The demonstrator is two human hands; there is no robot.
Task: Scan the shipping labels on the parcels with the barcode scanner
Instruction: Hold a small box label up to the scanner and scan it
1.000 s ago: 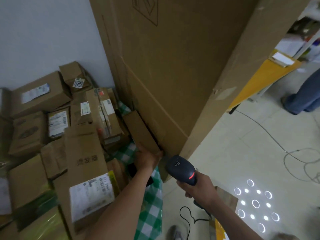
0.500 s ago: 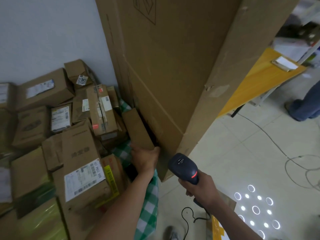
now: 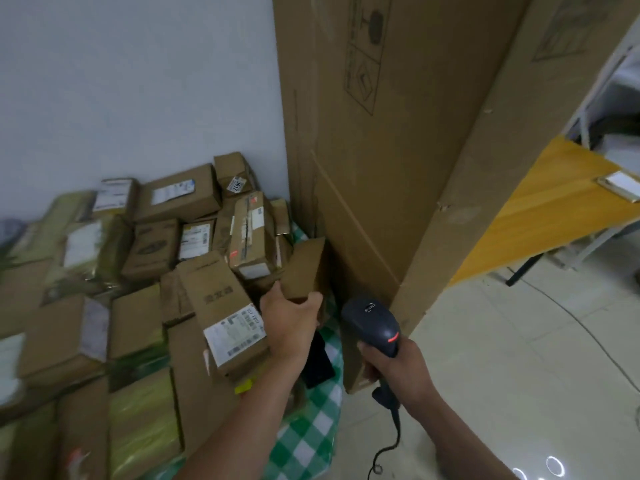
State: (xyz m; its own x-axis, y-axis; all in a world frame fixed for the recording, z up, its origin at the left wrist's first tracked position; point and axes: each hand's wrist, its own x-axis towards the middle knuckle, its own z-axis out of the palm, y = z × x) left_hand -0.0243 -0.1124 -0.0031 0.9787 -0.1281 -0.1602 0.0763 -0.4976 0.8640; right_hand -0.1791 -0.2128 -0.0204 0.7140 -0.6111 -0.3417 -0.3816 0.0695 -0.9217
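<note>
Hands (image 3: 291, 315) (image 3: 400, 370) hold upright parcel (image 3: 304, 268), forward-aimed scanner (image 3: 372, 320).

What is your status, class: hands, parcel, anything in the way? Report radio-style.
Left hand grips small box, no label showing. Right hand holds scanner. Tall carton close beside the box.

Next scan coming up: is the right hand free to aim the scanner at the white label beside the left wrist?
Probably not yet: the left hand and forearm lie between the scanner and that label.
</note>
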